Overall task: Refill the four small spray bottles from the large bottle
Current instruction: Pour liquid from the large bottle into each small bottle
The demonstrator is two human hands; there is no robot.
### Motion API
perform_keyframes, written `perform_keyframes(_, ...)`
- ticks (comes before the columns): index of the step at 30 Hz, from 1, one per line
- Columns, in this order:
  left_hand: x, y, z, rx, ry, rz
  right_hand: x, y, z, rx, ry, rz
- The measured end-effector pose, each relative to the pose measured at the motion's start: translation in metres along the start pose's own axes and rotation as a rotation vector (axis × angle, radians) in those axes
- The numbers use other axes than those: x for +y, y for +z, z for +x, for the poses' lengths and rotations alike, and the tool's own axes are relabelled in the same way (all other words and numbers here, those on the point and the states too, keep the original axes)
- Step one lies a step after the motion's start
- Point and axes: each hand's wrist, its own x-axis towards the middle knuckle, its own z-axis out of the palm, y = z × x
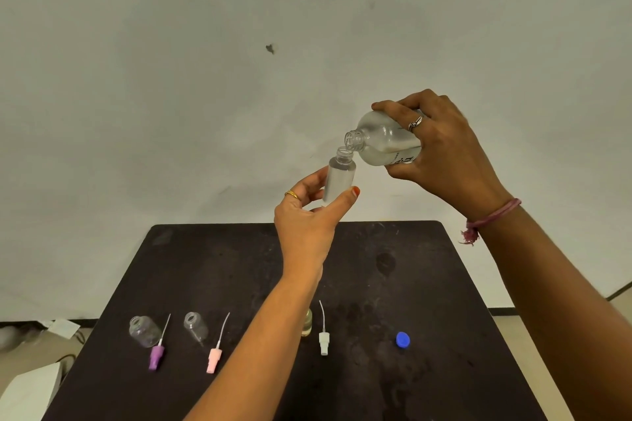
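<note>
Clear plastic is meeting clear plastic at mid-frame: the right hand [441, 150] is wrapping the large bottle [386, 142] and tipping it, long axis near level, neck pointing lower left onto the open mouth of the small spray bottle [339, 178], which the left hand [307, 212] is pinching near upright to catch the pour. Below on the black table [427, 284], two uncapped bottles are waiting at lower left (sprayer heads alongside), the blue cap [403, 340] lying lower right.

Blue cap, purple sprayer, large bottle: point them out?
blue cap [403, 340], head view, on its top face.
purple sprayer [156, 357], head view, on its purple head.
large bottle [384, 140], head view, on its clear shoulder, held tilted by the right hand [441, 150].
</note>
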Motion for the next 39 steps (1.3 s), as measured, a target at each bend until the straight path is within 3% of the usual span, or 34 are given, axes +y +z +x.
perform_keyframes(16, -0.005, -0.005, -0.002, 0.005, -0.006, -0.016, -0.013, 0.016, -0.019, 0.012, 0.219, 0.215)
perform_keyframes(26, -0.016, -0.019, -0.001, 0.044, -0.006, 0.002, -0.022, 0.028, -0.037, -0.105, 0.412, 0.366)
perform_keyframes(39, -0.056, -0.062, -0.011, 0.043, -0.022, 0.083, -0.034, 0.075, -0.075, -0.154, 0.797, 0.856)
